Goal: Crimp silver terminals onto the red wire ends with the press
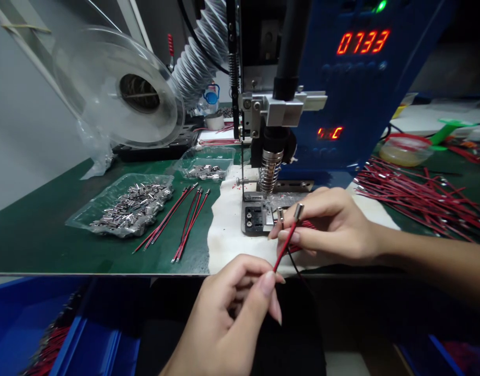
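Note:
My left hand (240,308) is closed, thumb and forefinger pinching a red-and-black wire lead (285,248) that slants up to a small metal cylinder (298,211) at its tip. Beyond it, the fingers of my right hand (334,224) are bent together around a second small metal cylinder (281,215). Red wires (307,224) show under that hand; my fingers partly hide how they are held. Just left of the right fingertips is the small black-and-metal fixture (253,216), below the soldering head with a coil spring (270,169).
A blue machine (318,94) with red digits stands behind. Clear trays (77,219) of metal cylinders and several finished leads (190,224) lie left. A heap of red wires (412,198) is on the right. A plastic reel (102,104) stands back left, blue bins (86,334) below the table edge.

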`<action>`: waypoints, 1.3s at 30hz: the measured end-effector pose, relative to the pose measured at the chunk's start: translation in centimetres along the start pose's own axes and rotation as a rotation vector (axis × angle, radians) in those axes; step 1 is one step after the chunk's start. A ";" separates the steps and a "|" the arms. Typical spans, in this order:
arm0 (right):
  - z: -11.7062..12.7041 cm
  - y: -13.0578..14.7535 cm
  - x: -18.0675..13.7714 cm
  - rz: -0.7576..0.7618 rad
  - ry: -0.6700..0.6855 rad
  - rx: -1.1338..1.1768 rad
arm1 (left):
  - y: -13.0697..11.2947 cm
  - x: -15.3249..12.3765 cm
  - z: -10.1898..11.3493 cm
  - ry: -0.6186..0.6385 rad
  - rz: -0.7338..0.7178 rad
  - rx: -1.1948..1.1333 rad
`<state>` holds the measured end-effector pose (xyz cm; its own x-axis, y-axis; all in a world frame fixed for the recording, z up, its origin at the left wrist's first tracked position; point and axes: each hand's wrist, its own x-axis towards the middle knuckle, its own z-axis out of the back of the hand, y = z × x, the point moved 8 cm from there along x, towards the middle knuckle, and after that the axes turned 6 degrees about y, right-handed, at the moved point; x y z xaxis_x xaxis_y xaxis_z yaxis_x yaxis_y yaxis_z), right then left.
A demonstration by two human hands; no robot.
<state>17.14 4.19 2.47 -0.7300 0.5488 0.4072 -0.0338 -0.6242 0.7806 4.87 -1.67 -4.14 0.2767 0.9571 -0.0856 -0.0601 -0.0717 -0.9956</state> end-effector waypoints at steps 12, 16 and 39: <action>-0.2 -0.1 0.0 -0.036 0.021 0.006 | 0.2 -0.1 0.6 -0.080 0.002 0.076; -0.2 -0.2 0.1 -0.037 0.016 0.011 | -0.1 -0.3 1.1 -0.155 -0.001 0.113; -0.2 -0.4 0.1 -0.029 0.021 -0.025 | -0.2 -0.8 1.4 -0.210 -0.034 0.201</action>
<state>16.94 4.46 2.12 -0.7428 0.5549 0.3746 -0.0717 -0.6222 0.7796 3.36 -2.04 -3.86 0.0780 0.9967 -0.0215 -0.2485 -0.0014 -0.9686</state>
